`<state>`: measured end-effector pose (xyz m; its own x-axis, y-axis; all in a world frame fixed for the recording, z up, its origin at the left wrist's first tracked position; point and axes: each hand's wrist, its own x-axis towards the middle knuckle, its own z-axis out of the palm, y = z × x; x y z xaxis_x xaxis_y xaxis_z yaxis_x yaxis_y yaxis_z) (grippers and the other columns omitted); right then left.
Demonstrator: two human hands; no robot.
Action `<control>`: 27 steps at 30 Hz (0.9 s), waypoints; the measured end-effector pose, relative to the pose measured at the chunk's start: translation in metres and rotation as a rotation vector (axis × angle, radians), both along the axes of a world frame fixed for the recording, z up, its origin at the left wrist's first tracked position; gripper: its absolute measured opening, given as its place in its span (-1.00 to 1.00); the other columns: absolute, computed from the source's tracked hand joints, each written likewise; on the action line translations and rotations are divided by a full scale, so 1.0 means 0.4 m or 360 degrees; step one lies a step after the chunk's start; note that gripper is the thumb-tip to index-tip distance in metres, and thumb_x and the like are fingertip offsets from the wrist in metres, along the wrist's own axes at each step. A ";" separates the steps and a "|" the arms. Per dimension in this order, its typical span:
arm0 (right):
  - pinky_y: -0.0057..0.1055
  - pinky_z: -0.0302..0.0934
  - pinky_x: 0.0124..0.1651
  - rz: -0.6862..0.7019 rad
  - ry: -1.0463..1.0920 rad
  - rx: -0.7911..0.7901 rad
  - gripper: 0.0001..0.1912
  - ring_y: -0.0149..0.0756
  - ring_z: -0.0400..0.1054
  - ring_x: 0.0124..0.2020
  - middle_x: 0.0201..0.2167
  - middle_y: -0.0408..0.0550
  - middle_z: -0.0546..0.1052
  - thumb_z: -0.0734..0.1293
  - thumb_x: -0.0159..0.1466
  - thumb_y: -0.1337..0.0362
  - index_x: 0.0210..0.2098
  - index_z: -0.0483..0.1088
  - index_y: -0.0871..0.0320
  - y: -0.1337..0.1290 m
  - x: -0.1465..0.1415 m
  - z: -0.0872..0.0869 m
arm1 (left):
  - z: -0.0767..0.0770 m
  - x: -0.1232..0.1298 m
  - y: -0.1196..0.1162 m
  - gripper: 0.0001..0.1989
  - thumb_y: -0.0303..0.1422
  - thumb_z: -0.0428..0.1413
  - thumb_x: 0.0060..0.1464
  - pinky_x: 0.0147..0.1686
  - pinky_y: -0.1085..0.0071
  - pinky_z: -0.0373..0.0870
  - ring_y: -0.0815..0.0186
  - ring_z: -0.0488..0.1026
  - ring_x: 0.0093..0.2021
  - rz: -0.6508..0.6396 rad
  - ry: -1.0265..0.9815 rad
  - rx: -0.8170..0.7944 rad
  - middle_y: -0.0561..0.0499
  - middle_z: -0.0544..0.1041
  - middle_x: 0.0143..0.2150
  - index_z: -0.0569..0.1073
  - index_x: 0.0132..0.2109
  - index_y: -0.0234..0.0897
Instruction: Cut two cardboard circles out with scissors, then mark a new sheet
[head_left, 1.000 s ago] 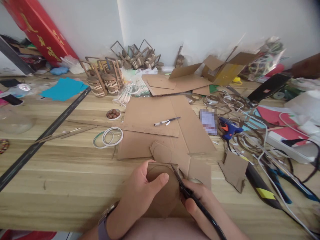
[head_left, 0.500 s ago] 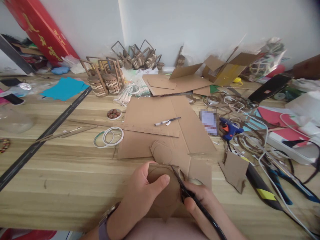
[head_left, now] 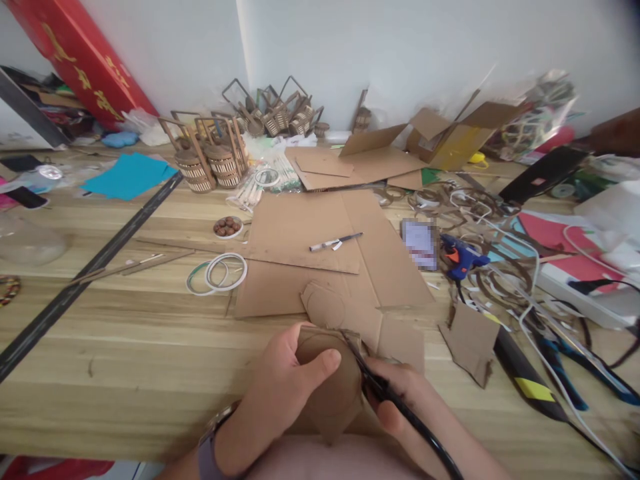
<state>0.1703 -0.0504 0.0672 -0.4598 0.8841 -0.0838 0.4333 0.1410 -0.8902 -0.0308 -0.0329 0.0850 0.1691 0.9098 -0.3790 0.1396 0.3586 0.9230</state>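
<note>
My left hand (head_left: 287, 393) grips a piece of brown cardboard (head_left: 330, 387) near the table's front edge, with the thumb lying on top of it. A round outline is drawn on that piece. My right hand (head_left: 400, 400) is closed around the black handles of a cutting tool (head_left: 383, 387), which looks like scissors. Its blades meet the cardboard's upper right edge, along the drawn curve. Just beyond my hands lies another cardboard scrap (head_left: 325, 305) with a circle marked on it.
A large cardboard sheet (head_left: 305, 220) carries a pen (head_left: 335, 242). White tape rings (head_left: 227, 272) lie left of it. Rightward are a blue glue gun (head_left: 463, 257), pliers (head_left: 595, 367) and cables. Small woven baskets (head_left: 223, 163) stand behind.
The black handles in my right hand have come slightly closer together. My left hand and the cardboard have hardly moved.
</note>
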 end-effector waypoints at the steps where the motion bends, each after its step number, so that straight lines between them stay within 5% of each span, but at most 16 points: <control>1: -0.41 -0.13 -0.55 0.0036 0.0019 -0.0019 -0.16 -0.40 -0.05 -0.56 -0.59 -0.24 0.13 -0.06 0.17 -0.51 -0.44 0.31 0.14 0.003 0.003 0.002 | 0.000 0.000 0.000 -0.75 -0.23 0.20 0.03 -0.17 0.28 0.45 0.12 0.57 -0.18 0.0001 -0.0006 -0.0004 -0.04 0.67 -0.19 0.50 -0.15 -0.25; 13: -0.37 -0.18 -0.59 0.0064 0.0165 -0.0252 -0.13 -0.42 0.01 -0.62 -0.65 -0.27 0.20 -0.04 0.03 -0.60 -0.42 0.30 0.10 0.016 0.009 -0.044 | 0.000 0.006 -0.001 -0.73 -0.22 0.21 0.00 -0.24 0.33 0.46 0.17 0.56 -0.24 0.0044 -0.0169 -0.0120 -0.01 0.65 -0.27 0.48 -0.16 -0.25; 21: -0.37 -0.18 -0.63 0.0028 0.0223 -0.0224 -0.25 -0.45 -0.02 -0.70 -0.72 -0.28 0.17 -0.01 0.18 -0.51 -0.52 0.18 0.07 0.008 -0.009 0.030 | -0.008 0.003 -0.005 -0.75 -0.24 0.21 0.04 -0.19 0.31 0.45 0.15 0.56 -0.20 0.0043 -0.0132 -0.0038 -0.02 0.65 -0.23 0.49 -0.14 -0.25; 27: -0.37 -0.23 -0.62 0.0000 0.0237 -0.0163 -0.27 -0.44 -0.05 -0.65 -0.68 -0.26 0.15 0.00 0.23 -0.46 -0.52 0.19 0.09 0.006 -0.015 0.031 | -0.006 0.001 -0.009 -0.73 -0.21 0.22 0.03 -0.17 0.28 0.45 0.11 0.57 -0.18 0.0019 -0.0143 -0.0022 -0.04 0.66 -0.22 0.50 -0.15 -0.25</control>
<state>0.1643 -0.0481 0.0797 -0.4741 0.8743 -0.1044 0.2954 0.0462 -0.9542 -0.0304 -0.0364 0.0827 0.1919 0.9068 -0.3754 0.0520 0.3726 0.9265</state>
